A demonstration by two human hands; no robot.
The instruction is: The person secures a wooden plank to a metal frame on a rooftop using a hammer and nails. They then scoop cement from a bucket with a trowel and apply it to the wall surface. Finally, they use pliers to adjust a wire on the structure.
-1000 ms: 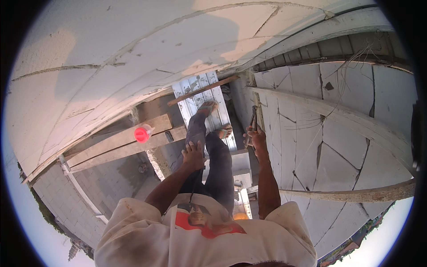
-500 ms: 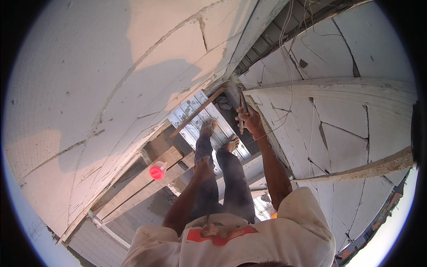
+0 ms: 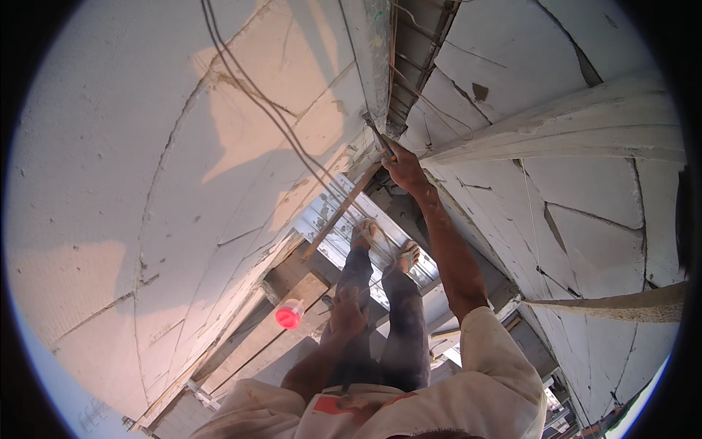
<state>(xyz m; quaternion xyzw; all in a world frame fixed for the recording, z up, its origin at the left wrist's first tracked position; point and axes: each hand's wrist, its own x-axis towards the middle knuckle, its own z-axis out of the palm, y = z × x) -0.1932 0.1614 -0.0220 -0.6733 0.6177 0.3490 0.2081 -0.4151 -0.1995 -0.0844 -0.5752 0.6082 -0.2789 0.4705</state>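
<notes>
My right hand (image 3: 404,170) is raised to the corner where the walls meet, closed round the handle of what looks like a hammer (image 3: 377,134). Its dark head is at the left wall (image 3: 307,132), close to the edge of a vertical concrete strip. My left hand (image 3: 347,313) is low in front of my thigh with its fingers curled. A small greyish end sticks out beside it, too small to name. A thin loose wire (image 3: 292,139) hangs down across the view and loops near my feet and left hand; whether the hand grips it is unclear.
My sandalled feet stand on a ribbed metal sheet (image 3: 329,238) with a wooden stick (image 3: 340,212) across it. A pink-lidded clear tub (image 3: 289,314) sits on planks (image 3: 307,293) at left. Block wall (image 3: 585,197) with ledges rises on the right; a gap drops beside the sheet.
My right hand has lifted the tool from beside the right wall up to the corner. My left hand has moved slightly right and down. The wire now crosses the left wall.
</notes>
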